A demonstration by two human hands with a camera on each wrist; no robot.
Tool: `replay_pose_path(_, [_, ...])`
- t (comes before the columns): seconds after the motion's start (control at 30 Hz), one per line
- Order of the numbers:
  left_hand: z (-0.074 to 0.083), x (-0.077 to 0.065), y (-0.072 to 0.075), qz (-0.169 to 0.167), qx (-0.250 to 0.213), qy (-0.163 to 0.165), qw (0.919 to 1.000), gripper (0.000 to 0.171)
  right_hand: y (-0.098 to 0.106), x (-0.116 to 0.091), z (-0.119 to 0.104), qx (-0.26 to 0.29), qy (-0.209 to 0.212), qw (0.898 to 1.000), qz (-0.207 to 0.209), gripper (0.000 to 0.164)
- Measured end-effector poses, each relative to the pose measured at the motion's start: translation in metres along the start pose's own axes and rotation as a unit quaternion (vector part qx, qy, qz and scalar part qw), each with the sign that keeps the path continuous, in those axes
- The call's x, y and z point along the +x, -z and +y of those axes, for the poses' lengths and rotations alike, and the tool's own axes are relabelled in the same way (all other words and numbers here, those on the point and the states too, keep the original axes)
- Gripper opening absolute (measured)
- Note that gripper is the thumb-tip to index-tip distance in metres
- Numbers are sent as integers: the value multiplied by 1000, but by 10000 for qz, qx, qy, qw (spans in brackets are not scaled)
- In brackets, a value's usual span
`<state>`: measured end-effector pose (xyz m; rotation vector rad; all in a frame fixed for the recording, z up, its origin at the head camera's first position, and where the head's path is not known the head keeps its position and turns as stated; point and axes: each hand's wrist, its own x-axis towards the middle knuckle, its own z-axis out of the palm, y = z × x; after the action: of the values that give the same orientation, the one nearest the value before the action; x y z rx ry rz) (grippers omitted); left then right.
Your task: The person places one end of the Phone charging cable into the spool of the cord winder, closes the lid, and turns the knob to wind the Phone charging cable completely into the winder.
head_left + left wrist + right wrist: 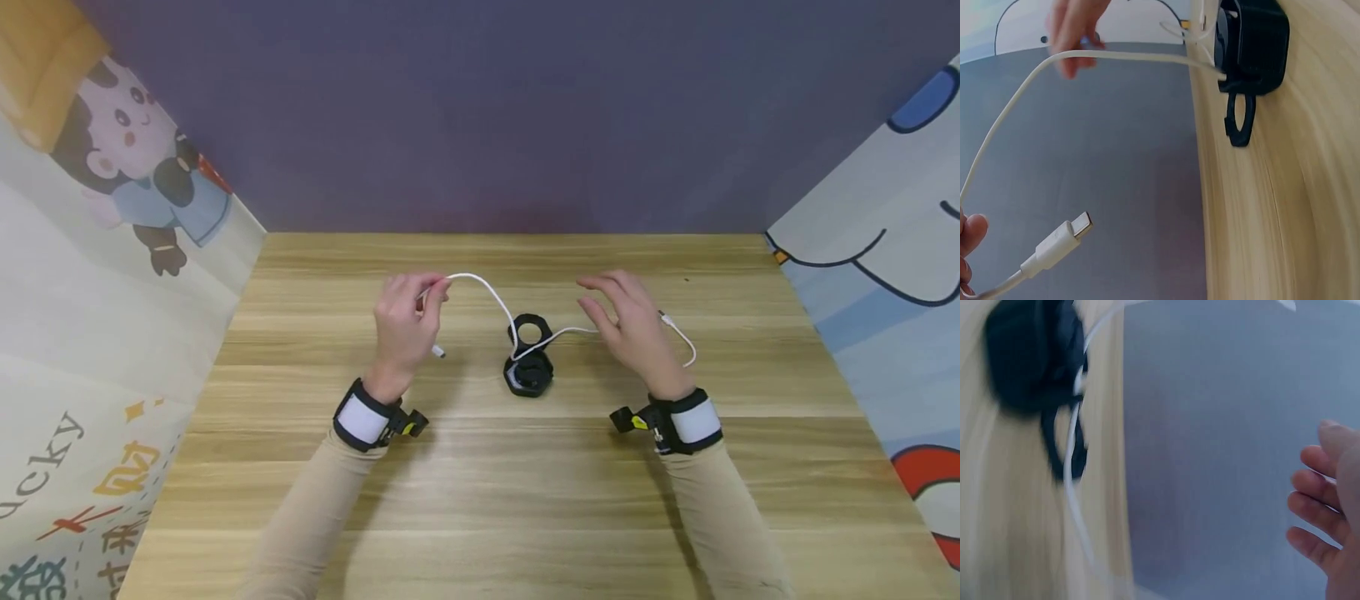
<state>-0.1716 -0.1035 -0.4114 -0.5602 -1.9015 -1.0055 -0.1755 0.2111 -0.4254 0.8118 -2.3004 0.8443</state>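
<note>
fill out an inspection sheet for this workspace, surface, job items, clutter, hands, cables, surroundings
surface: wood-grain tabletop, light with darker streaks
job's things: black hexagonal device on the tabletop, its ring-shaped part on the far side
clutter: tiny dark speck at far right, too small to identify
hands: left hand pinches the cable; right hand holds nothing, thumb and fingers apart
cables: one white cable at the device; plugs visible near each hand
surroundings: plain purple-grey backdrop, printed cartoon panels at both sides

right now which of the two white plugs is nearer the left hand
The left plug, just beside the left hand, which pinches the cable; the right plug is past the right hand.
</note>
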Motion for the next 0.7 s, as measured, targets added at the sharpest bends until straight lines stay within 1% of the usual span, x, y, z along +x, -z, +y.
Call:
replay_pose_path(0.1, [3, -3, -4, -85, -11, -169, 9998, 9, -9, 11, -15, 190, 278, 9994, 53, 49])
replay_pose_path(0.17, [5, -5, -6, -165, -17, -251, 9995, 10, -15, 17, -24, 329, 425, 9985, 66, 54])
replay_pose_path(0.27, [9, -8, -9, -248, -56, -277, 9993, 11, -24, 23, -36, 494, 596, 9969, 119, 53])
replay_pose_path(0.4, [14, -11, -12, -304, -66, -278, 9991, 11, -34, 28, -49, 630, 716, 9953, 183, 51])
replay_pose_path(0.53, [19, -13, -15, -398, -43, -391, 9984, 10, -41, 31, -58, 687, 891, 9934, 207, 50])
replay_pose_path(0.63, [22, -15, -17, -509, -36, -507, 9974, 10, -44, 35, -63, 779, 1131, 9901, 279, 45])
replay_pose_path(0.7, [24, -15, -18, -598, -56, -557, 9966, 10, -44, 37, -66, 827, 1324, 9872, 329, 39])
